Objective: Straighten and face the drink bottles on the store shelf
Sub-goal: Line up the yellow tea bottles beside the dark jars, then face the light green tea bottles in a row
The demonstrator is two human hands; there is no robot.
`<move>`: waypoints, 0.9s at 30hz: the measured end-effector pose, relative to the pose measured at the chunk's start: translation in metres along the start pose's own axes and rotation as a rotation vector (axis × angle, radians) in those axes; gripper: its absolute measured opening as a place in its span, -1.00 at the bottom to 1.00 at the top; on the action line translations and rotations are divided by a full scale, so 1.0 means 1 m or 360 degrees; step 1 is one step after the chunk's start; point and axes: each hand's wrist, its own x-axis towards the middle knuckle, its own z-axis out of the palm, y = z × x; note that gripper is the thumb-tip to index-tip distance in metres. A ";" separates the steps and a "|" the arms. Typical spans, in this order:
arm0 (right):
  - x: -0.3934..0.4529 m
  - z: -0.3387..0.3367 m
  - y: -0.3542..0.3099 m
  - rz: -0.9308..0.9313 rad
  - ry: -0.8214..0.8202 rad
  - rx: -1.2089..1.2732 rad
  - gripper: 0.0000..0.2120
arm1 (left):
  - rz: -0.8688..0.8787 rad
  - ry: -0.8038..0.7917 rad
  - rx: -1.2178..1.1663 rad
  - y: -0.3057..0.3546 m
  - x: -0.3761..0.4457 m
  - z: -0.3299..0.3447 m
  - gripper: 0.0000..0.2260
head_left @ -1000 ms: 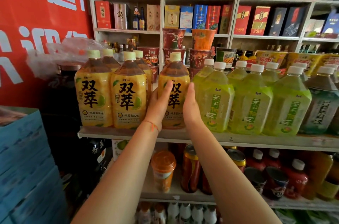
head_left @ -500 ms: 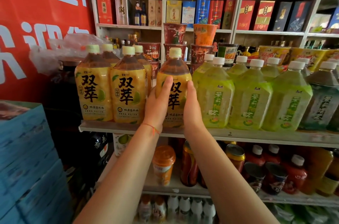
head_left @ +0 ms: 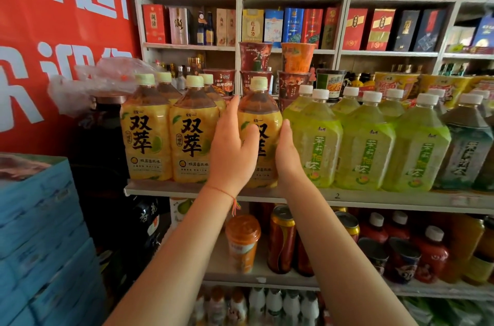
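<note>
A yellow-labelled tea bottle (head_left: 263, 122) with a pale green cap stands upright on the white shelf (head_left: 374, 198), between two matching yellow bottles (head_left: 171, 136) on its left and a row of green tea bottles (head_left: 366, 138) on its right. My left hand (head_left: 231, 149) wraps round its left side, thumb across the label. My right hand (head_left: 290, 154) lies flat against its right side, wedged beside the nearest green bottle. Both hands cover much of the label.
A dark-labelled bottle (head_left: 465, 146) ends the row at right. Instant noodle cups (head_left: 296, 58) stack behind the bottles. Cans and red bottles (head_left: 430, 253) fill the shelf below. Blue cartons (head_left: 42, 240) stack at left under a red banner (head_left: 53, 31).
My left hand has slid further round and up the yellow bottle, its thumb now over the label. The bottle sits slightly closer to the green row.
</note>
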 end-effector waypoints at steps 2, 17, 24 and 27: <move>0.001 0.002 0.001 -0.0012 -0.0044 0.0070 -0.42 | 0.0108 -0.0073 0.0109 0.001 0.005 -0.001 -0.47; 0.005 0.021 0.009 0.0011 -0.0154 0.0167 -0.48 | 0.0600 0.0074 0.1362 -0.011 0.035 -0.014 -0.54; 0.000 0.028 0.003 -0.0013 -0.0078 0.0105 -0.55 | 0.0623 0.0084 0.1282 -0.021 0.037 -0.018 -0.55; -0.009 0.025 -0.001 -0.0218 0.0007 -0.0211 -0.63 | 0.0689 0.0199 0.1133 -0.021 0.032 -0.015 -0.61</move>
